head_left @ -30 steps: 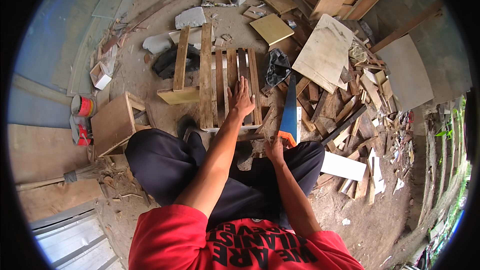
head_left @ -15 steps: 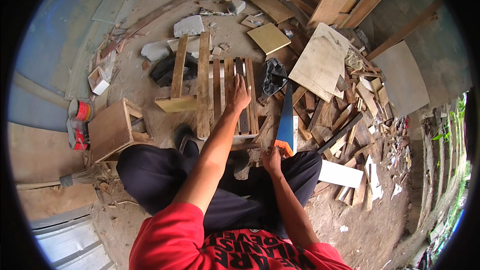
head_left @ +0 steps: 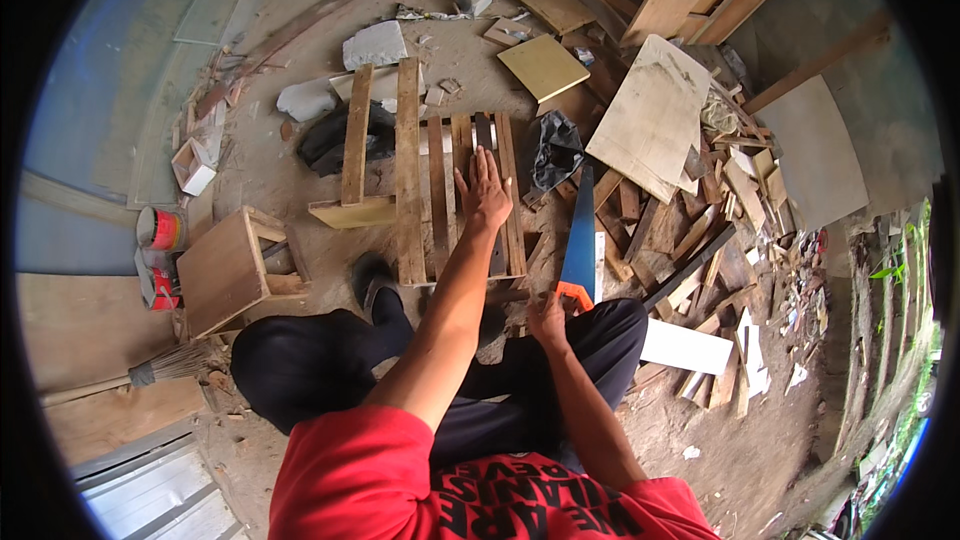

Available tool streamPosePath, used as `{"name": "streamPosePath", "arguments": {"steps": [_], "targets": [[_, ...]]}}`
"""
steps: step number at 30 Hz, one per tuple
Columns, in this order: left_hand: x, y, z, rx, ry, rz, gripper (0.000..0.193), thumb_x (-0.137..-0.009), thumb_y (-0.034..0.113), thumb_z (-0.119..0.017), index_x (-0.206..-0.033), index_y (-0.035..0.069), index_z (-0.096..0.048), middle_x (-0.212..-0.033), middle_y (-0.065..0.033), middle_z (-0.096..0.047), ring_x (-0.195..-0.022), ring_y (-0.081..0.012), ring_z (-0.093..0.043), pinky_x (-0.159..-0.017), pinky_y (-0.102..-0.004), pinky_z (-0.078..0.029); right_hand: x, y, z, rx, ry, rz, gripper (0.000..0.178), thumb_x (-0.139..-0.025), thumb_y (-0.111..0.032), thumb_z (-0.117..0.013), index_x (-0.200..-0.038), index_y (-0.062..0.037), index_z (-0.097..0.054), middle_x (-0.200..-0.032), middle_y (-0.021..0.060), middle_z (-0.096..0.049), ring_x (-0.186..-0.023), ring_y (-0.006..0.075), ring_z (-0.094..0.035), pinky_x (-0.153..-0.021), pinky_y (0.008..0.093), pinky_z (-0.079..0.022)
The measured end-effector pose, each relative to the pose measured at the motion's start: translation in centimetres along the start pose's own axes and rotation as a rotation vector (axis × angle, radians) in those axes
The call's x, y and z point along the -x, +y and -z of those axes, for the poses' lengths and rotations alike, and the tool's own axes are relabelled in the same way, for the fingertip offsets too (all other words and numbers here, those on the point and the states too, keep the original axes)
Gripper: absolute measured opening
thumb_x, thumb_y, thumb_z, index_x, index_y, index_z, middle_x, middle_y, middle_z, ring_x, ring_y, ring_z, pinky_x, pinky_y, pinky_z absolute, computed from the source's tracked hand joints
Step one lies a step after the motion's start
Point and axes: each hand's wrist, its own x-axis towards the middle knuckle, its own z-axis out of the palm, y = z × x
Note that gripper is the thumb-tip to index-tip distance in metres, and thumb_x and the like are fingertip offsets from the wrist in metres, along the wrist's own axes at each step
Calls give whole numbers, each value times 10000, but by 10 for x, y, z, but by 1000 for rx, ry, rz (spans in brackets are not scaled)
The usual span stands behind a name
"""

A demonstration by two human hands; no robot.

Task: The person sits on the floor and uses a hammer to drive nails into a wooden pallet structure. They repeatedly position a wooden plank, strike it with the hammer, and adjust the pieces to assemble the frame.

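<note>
My left hand [head_left: 486,190] lies with fingers spread on the wooden slats [head_left: 437,210], which lie side by side in front of me. Beneath it runs a darker slat [head_left: 497,258], partly covered by the hand. In my right hand [head_left: 547,320], beside my right knee, is the orange handle of a hand saw [head_left: 579,245]. The saw's blue blade points away from me, narrowing toward a black plastic bag [head_left: 556,150]. Left of the slats, a longer plank [head_left: 408,170] and another plank [head_left: 357,140] extend away from me; a yellowish board [head_left: 352,213] lies by the latter's near end.
Scrap wood [head_left: 690,230] is heaped on the right, with a large pale board [head_left: 652,115] on it. A wooden box-like frame [head_left: 235,265] stands at left, near red cans [head_left: 160,228] and a straw broom [head_left: 170,365]. White rubble blocks [head_left: 375,45] lie farther off.
My left hand has shifted slightly right and nearer across the slats, its fingers spread wider. My right hand keeps hold of the saw in about the same place.
</note>
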Motion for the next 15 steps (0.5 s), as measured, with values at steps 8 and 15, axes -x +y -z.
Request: {"name": "streamPosePath", "arguments": {"steps": [8, 15], "targets": [[-12, -80, 15, 619, -38, -7, 758, -1016, 582, -145, -1569, 75, -37, -1637, -156, 14, -1511, -325, -4, -1222, -476, -37, 1, -17, 6, -146, 188, 52, 317, -881, -188, -676, -1067, 22, -529, -752, 153, -592, -688, 298, -597, -641, 424, -471], [85, -102, -5, 344, 262, -19, 569, -1019, 394, -445, -1434, 4, -430, -1507, -212, -387, -1422, -360, -325, -1169, -520, -217, -9, 2, 8, -142, 229, -96, 304, -951, -271, -631, -1029, 14, -561, -763, 159, -620, -697, 313, -628, -652, 421, -496]]}}
